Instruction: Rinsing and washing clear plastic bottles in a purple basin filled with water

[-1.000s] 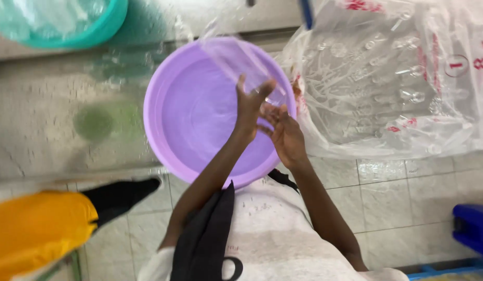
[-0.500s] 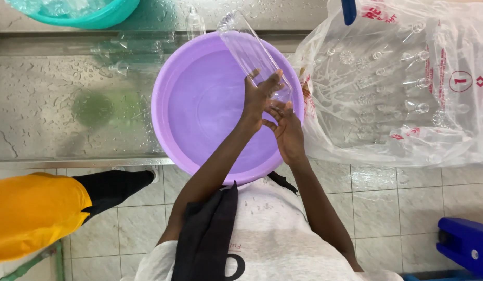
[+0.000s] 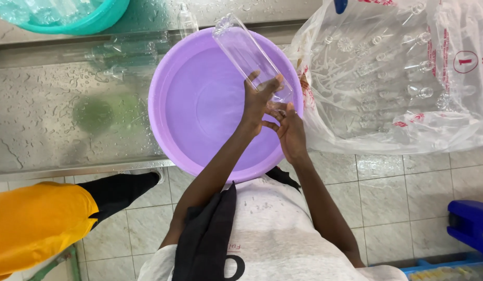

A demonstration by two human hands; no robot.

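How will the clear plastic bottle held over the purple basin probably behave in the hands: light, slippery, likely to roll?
The clear bottle looks empty, so probably light. Water drops on the metal counter suggest wet, slippery plastic. Its round body would likely roll if laid down. The left hand grips it; the right hand is at its lower end.

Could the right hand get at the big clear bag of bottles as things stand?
Probably yes. The right hand is at the bottom end of the clear bottle over the purple basin, and the bag lies right beside it with nothing between.
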